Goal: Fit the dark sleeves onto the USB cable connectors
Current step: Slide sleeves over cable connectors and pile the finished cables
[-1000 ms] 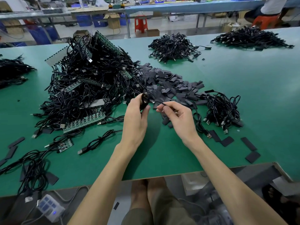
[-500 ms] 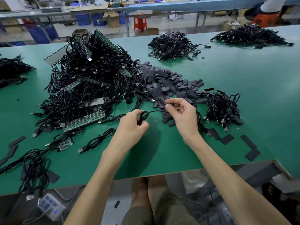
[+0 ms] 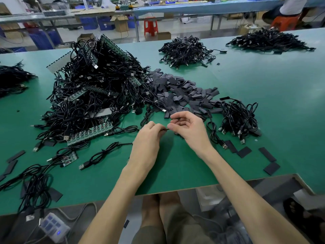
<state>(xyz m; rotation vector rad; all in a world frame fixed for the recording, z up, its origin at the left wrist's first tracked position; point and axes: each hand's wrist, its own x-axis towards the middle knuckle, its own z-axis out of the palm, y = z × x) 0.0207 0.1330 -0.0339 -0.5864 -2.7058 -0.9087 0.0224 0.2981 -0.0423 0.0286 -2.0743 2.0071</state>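
Both hands meet just above the green bench, near its front edge. The left hand is closed in a pinch on a thin black cable, a short stretch of which shows between the two hands. The right hand is curled, thumb and forefinger closed on the other side of that same stretch; its upper fingertips seem to hold something small and dark as well, but whether that is a sleeve or more cable cannot be told.

The step in hand looks like the fitting itself, or the last of the lining-up before it — the connector end is hidden inside the grip, so how far a sleeve is on, if at all, is not visible.

The stock of dark sleeves lies heaped just beyond the hands, with a few loose ones flat on the bench to the right. A large tangle of cables and green circuit boards sits to the left, and a smaller bundle of cables to the right, its metal plugs showing.

The next move likely calls for holding the cable steady with the left hand while the right keeps the sleeve's mouth open and square to the connector — a flattened sleeve would catch on the plug's edge rather than slide.
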